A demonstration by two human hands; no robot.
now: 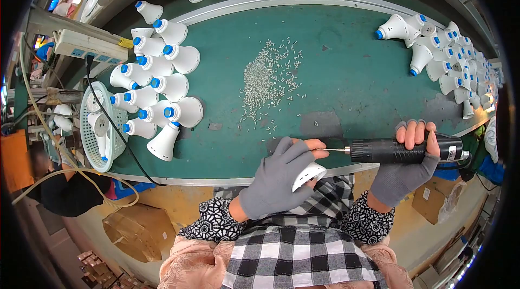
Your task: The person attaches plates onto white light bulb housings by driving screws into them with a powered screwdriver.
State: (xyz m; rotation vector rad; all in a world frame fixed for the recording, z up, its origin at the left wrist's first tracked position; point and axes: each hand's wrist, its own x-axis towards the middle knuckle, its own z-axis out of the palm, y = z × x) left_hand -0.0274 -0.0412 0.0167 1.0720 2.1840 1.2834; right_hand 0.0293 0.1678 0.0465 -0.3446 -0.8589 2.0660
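Checked apron | left hand grips white housing | right hand grips screwdriver | green bench, screws scattered

Right hand on screwdriver (left hand on housing)

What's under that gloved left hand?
A white vented housing peeks from under the left hand, the screwdriver tip at its fingers. Most of the housing is covered.
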